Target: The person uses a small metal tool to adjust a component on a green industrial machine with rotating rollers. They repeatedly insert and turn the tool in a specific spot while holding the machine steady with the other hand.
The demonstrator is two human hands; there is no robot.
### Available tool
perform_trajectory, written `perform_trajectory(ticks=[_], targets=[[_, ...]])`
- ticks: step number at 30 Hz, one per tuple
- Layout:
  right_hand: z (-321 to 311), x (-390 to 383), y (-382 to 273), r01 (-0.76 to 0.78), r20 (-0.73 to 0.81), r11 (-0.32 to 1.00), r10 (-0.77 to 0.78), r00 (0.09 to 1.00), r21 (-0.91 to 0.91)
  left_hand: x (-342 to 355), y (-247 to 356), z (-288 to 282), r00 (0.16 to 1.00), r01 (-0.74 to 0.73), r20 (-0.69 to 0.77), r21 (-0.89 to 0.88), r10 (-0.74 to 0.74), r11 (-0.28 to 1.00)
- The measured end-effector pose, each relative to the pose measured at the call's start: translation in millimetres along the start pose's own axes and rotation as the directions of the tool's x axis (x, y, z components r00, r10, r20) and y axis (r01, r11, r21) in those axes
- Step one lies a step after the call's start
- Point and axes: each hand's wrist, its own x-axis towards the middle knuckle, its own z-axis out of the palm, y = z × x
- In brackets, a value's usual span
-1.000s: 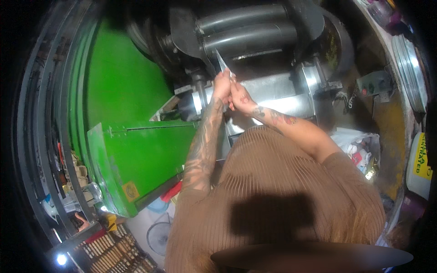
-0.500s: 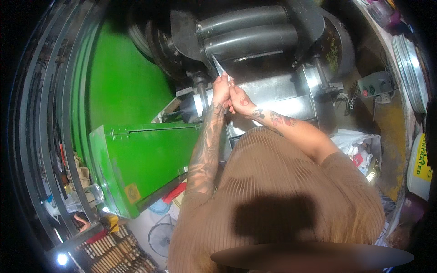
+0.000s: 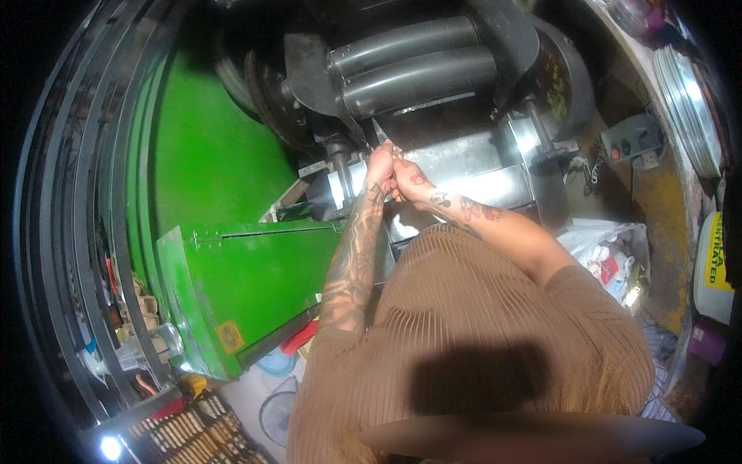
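Observation:
My left hand (image 3: 379, 166) and my right hand (image 3: 410, 178) are closed together in front of a heavy roller machine (image 3: 421, 81). A narrow, pointed metal blade (image 3: 379, 131) sticks out ahead of my fingers, its tip toward the left end of the lower roller. My left hand grips it, and its handle is hidden inside the hands. The right hand presses against the left, fingers curled round the same spot. Beneath and beyond the hands lies a shiny metal tray (image 3: 456, 162) below the two dark rollers.
A green metal housing (image 3: 239, 286) stands at my left, beside dark metal bars (image 3: 73, 209). On the right are a grey switch box (image 3: 630, 141) with red buttons, a white bag of rubbish (image 3: 610, 251), stacked metal lids (image 3: 684, 112) and a white jug (image 3: 713, 286) with a yellow label.
The blade's tip has drawn back from the lower roller. Both hands, still together, sit a little lower in the picture. The whole view has shifted slightly.

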Motion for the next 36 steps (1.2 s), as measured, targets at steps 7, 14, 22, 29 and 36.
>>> perform_trajectory(ticks=[7,14,22,29,36], targets=[[-4,-7,2,0.022,-0.008,0.999,-0.022,1.000,-0.048,4,-12,5,0.999,-0.019,-0.030,-0.048,0.017,0.999],[0,-7,-9,0.140,0.031,0.989,-0.139,0.990,-0.043,-17,25,10,0.970,-0.241,-0.010,0.109,0.244,0.964],[-11,-23,5,0.059,0.008,0.993,-0.058,0.998,-0.099,-18,-14,12,0.999,-0.042,-0.003,0.023,0.042,0.999],[2,-12,-7,0.129,0.030,0.990,-0.127,0.991,-0.054,-8,15,8,0.981,-0.190,-0.034,0.035,0.191,0.981],[-6,-33,3,-0.098,-0.057,0.990,0.093,0.994,-0.098,-36,-3,14,0.999,-0.037,0.015,0.101,0.036,0.994]])
